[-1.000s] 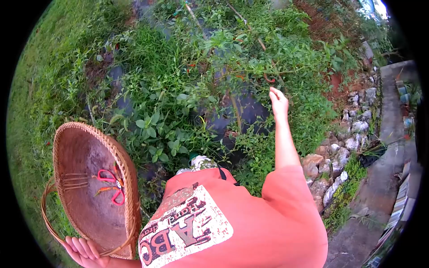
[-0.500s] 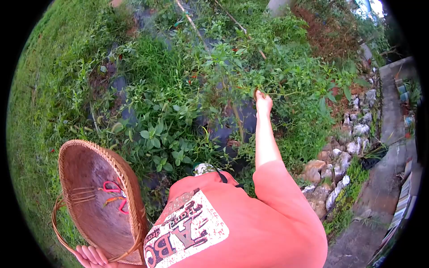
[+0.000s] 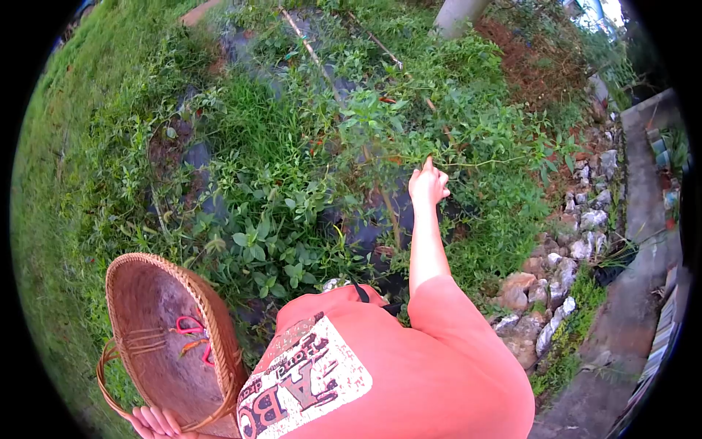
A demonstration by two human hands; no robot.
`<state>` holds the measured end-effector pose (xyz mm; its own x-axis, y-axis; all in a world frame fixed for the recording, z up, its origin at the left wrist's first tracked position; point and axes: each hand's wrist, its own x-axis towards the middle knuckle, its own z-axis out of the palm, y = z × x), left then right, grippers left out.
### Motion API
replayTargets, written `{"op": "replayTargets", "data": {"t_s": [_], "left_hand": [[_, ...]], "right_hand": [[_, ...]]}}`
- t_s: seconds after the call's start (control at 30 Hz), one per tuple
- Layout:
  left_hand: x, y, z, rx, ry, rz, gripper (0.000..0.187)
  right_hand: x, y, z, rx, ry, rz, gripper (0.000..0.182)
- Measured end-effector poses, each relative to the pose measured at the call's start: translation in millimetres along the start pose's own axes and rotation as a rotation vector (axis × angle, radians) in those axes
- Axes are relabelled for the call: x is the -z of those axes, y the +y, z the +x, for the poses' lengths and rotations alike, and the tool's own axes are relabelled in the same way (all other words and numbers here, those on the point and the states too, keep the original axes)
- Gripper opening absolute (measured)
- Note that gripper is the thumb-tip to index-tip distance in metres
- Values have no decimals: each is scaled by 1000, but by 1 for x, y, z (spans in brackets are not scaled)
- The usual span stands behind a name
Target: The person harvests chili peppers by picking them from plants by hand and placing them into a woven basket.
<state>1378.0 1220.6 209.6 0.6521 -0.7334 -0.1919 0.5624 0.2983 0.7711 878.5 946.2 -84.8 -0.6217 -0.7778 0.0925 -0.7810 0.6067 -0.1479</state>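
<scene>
My right hand [image 3: 429, 184] reaches out among the pepper plants [image 3: 409, 139], its index finger stretched toward a stem and the other fingers partly curled. Nothing shows in its grasp. At the lower left, my left hand [image 3: 156, 422] is wrapped round the handle of a woven basket [image 3: 219, 333]. Inside the tilted basket lie scissors with red handles [image 3: 189, 324] and an orange-red pepper [image 3: 193, 347]. Red peppers [image 3: 316, 146] hang among the leaves left of my right hand.
Two long poles [image 3: 310, 50] slant through the plants over dark ground sheeting [image 3: 197, 156]. Rocks [image 3: 558, 282] edge the bed on the right, beside a concrete path [image 3: 621, 314]. A pale trunk or post [image 3: 458, 16] stands at the top.
My right hand has moved slightly down and turned, and its index finger now points forward. The basket and my left hand sit a little lower and further right in view.
</scene>
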Motion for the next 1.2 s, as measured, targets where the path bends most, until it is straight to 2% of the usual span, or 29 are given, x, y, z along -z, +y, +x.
{"op": "replayTargets", "data": {"t_s": [0.07,0.13,0.17,0.2,0.23,0.27,0.3,0.33,0.4,0.43,0.5,0.53,0.57,0.67,0.73,0.8,0.87,0.93,0.97,1.03,1.07,1.13,1.2], "left_hand": [[2,2,-4,-3,-33,-5,34],[4,2,-4,0,-60,-6,33],[4,1,-3,4,-69,-9,33],[4,1,-3,9,-79,-12,33],[11,3,1,9,-82,-13,33],[25,6,6,44,-172,-39,33],[26,6,9,77,-262,-66,33],[28,6,8,77,-263,-67,33],[25,5,9,94,-267,-92,33],[18,2,7,93,-271,-95,33],[8,-2,2,56,-142,-71,33],[12,-2,2,55,-143,-73,33],[14,-1,3,68,-138,-66,33],[16,-4,6,67,-105,-66,33],[15,-7,9,45,-71,-63,33],[14,-8,11,51,-61,-37,33],[16,-7,11,44,-24,12,33],[27,-6,13,-114,48,61,32],[35,-2,14,-70,-60,51,32],[34,0,11,-71,-47,50,32],[33,0,10,-63,-51,34,32],[35,3,9,-98,4,54,30],[39,12,7,-79,-26,15,31]], "right_hand": [[4,3,11,-43,-21,-2,48],[6,6,25,-264,-277,356,48],[5,4,25,-250,-172,436,47],[-7,8,29,-251,-171,438,47],[-28,14,36,-295,-119,748,43],[-48,21,43,-334,-63,1057,40],[-44,21,45,-348,-142,1160,37],[-41,20,45,-347,-141,1160,37],[-18,8,46,-585,-197,1423,33],[11,-5,43,-744,-272,1372,32],[10,-5,45,-753,-276,1473,32],[5,-3,45,-764,-286,1568,33],[-12,3,54,-832,-340,1613,41],[11,-12,47,-905,-256,1715,37],[5,-8,46,-1023,-239,1628,40],[-8,3,39,-915,-264,1540,40],[-62,36,45,-856,-228,1482,24],[-41,28,22,-1005,-259,1467,21],[-26,24,10,-1013,-318,1470,22],[-8,24,-3,-1056,-454,1557,26],[-3,21,-9,-1135,-419,1539,30],[-26,39,-6,-1126,-359,1537,29],[-51,60,-1,-1003,-354,1622,26]]}}
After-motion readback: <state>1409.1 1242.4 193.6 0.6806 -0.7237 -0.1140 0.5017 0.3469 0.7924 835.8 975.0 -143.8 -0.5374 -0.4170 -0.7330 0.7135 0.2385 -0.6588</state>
